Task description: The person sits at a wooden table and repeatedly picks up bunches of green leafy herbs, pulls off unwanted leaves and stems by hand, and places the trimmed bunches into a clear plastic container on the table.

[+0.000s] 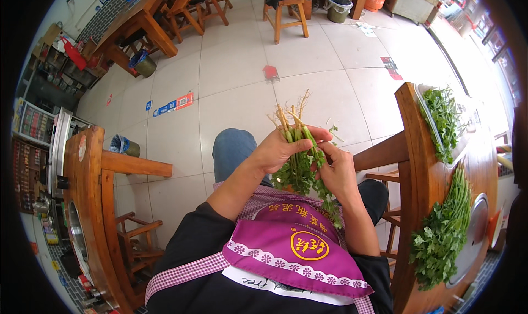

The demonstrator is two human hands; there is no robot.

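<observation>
My left hand (275,151) grips a bunch of leafy herbs with roots, likely cilantro (298,165), over my lap. The pale roots point away from me and the green leaves hang towards my purple apron (284,248). At the bunch's right side, my right hand (339,169) has its thumb and fingers closed on a stem with leaves trailing below. A few thin bits of stem and leaf (335,132) show just beyond my right fingers. On the wooden table at the right lie a larger leafy bunch (443,227) and a clear plastic container (431,120) holding more greens.
Wooden tables stand close on my right (408,149) and left (84,165), the right one with a round metal inset (474,235). A lined bin (132,147) is beside the left table. Stools, another table and more bins stand farther off on the tiled floor (235,103).
</observation>
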